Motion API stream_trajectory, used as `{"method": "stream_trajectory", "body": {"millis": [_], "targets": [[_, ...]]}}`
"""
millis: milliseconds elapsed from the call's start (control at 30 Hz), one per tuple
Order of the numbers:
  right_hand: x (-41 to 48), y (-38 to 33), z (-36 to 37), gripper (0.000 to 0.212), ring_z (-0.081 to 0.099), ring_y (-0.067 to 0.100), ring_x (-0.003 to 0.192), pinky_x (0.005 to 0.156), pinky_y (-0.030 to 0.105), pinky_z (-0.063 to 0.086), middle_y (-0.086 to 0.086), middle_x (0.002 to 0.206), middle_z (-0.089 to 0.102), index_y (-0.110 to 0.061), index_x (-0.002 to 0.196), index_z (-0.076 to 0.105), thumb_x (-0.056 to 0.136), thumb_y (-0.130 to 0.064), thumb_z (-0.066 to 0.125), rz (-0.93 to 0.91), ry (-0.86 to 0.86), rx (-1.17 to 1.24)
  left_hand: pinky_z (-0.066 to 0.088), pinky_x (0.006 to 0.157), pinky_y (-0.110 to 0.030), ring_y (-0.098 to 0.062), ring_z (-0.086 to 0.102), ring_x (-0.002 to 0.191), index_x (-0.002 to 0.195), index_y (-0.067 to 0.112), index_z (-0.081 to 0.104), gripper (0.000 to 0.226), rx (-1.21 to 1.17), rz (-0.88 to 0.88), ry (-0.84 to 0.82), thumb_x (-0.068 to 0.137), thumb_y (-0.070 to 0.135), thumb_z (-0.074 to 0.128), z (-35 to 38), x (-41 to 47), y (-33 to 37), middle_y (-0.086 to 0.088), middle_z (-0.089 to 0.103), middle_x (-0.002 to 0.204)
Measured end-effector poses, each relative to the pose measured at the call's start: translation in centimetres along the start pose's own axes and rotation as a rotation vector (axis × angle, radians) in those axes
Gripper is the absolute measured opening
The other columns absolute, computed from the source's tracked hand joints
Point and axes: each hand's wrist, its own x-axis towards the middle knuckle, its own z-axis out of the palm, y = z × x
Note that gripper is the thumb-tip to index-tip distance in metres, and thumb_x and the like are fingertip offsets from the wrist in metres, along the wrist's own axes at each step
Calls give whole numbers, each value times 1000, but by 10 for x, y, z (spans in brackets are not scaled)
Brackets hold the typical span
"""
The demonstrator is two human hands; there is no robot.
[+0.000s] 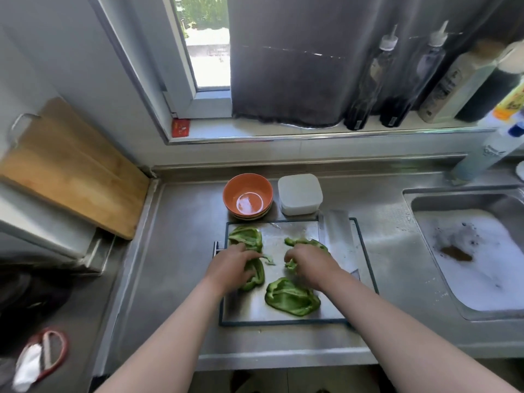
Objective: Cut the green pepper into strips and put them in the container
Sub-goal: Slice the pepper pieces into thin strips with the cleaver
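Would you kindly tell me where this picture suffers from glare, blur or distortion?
Head view: window blown out; glare on the steel board; wide-angle bending tilts the bottles; left hand, right hand and pepper look slightly soft.

Head-worn view, down over the counter (181, 251)

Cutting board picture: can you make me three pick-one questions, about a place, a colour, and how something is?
1. Where is the cleaver? A in a drawer; B on the cutting board's right side; C on a hook.
2. What colour is the bowl? A blue; B white; C orange.
3. How is the green pepper? A whole; B in big flat pieces; C in thin strips.
Answers: B, its blade lies along the board's right edge; C, its inside is orange; B, broad pieces lie on the board.
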Motion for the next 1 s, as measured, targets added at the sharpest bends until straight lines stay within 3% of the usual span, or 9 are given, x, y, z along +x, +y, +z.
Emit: {"method": "stream_trajectory", "body": {"millis": [167, 333, 433, 567, 667, 733, 867, 933, 1000], "targets": [[3, -6, 20, 30, 63, 31, 93, 73, 33, 51, 6, 108, 60, -16, 111, 71, 89, 0, 57, 46, 39, -35, 49, 90, -31, -17, 58, 114, 132, 39, 57, 41, -75, -15, 40, 91, 45, 59, 6, -7, -17, 9, 59, 123], [11, -10, 21, 21, 63, 30, 92, 73, 37, 55, 4, 102, 61, -13, 99, 72, 86, -1, 60, 55, 48, -49, 43, 71, -23, -13, 64, 96, 107, 31, 73, 18, -191, -23, 340, 93, 32, 62, -5, 0, -22, 11, 70, 104], [11, -16, 20, 24, 64, 27, 95, 76, 36, 54, 2, 105, 65, -16, 102, 74, 89, -3, 60, 45, 37, -34, 44, 60, -24, -19, 67, 80, 91, 28, 77, 12, -108, 101, 394, 80, 24, 76, -13, 15, -20, 9, 70, 86], [8, -20, 13, 22, 64, 18, 103, 84, 29, 50, -2, 110, 69, -21, 112, 75, 94, -20, 63, 87, 98, 139, 45, 67, -28, -20, 61, 78, 86, 30, 78, 20, 266, 397, 198, 67, 33, 84, -14, 40, -3, 6, 63, 80], [8, -17, 3, 20, 64, 11, 93, 86, 25, 51, -5, 103, 71, -21, 104, 78, 88, -17, 67, 245, 178, 358, 34, 80, -35, -25, 51, 96, 97, 27, 76, 18, 497, 450, 71, 84, 32, 66, -13, 53, 12, 0, 58, 97], [9, -15, -4, 19, 65, 11, 89, 87, 31, 55, -12, 92, 69, -23, 95, 79, 84, -13, 68, 301, 209, 452, 31, 76, -35, -24, 52, 89, 81, 25, 77, 8, 561, 441, 64, 79, 29, 70, -14, 56, 19, 2, 58, 89], [10, -17, -13, 19, 63, 10, 79, 79, 36, 58, -18, 81, 62, -28, 85, 70, 82, -10, 66, 339, 213, 546, 35, 67, -30, -19, 52, 72, 59, 27, 71, 12, 536, 488, 134, 59, 30, 83, -3, 64, 13, 6, 54, 72], [14, -18, -13, 19, 62, 9, 76, 75, 34, 57, -14, 80, 65, -31, 83, 68, 82, -12, 64, 348, 231, 557, 38, 66, -30, -18, 54, 73, 64, 29, 73, 13, 457, 499, 176, 61, 33, 84, -5, 64, 8, 6, 54, 75], [17, -23, -13, 25, 58, 4, 68, 63, 18, 50, -12, 82, 64, -31, 89, 72, 84, -10, 59, 337, 198, 540, 37, 69, -31, -19, 54, 82, 78, 28, 75, 8, 258, 459, 220, 74, 33, 79, -9, 62, 2, 4, 54, 84]]}}
